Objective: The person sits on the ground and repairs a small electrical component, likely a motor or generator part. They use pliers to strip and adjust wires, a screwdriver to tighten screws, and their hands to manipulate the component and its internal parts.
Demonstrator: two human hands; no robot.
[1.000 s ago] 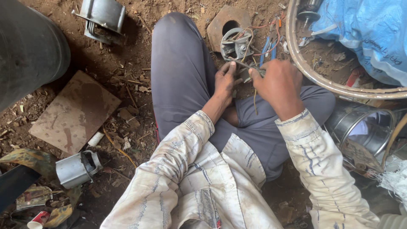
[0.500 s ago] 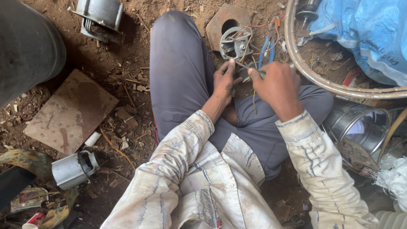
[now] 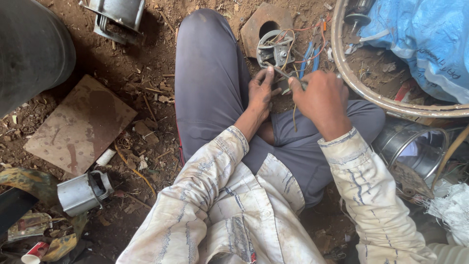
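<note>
Wired metal part (image 3: 274, 49), just beyond both hands' fingers (image 3: 267, 74), clamped on its wires (image 3: 288, 78)

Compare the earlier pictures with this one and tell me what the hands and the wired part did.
Little changed. The left hand and right hand stay together over the lap, pinching the thin wires that run to the small grey metal wired part on the ground; nothing was picked up or let go. The rusty flat square plate and grey metal cylinder lie as before.
</note>
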